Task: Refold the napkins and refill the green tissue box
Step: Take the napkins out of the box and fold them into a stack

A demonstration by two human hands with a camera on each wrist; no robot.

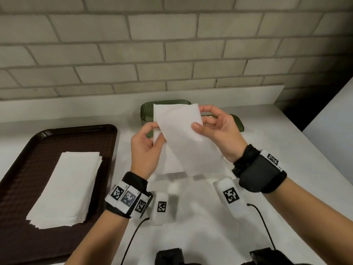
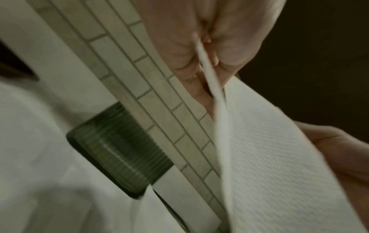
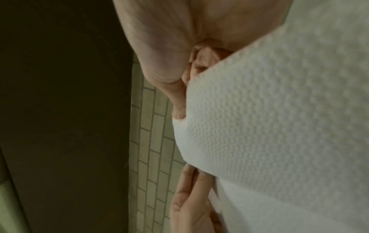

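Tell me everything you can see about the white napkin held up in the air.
The white embossed paper napkin is one thin, dimpled sheet, held above the white counter and tilted. The left hand pinches its left edge; the right hand pinches its upper right corner. It hides part of the green ribbed tissue box behind.

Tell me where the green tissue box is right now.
In the head view the green tissue box sits on the white counter near the brick wall, behind the napkin held in both hands, right of the brown tray.
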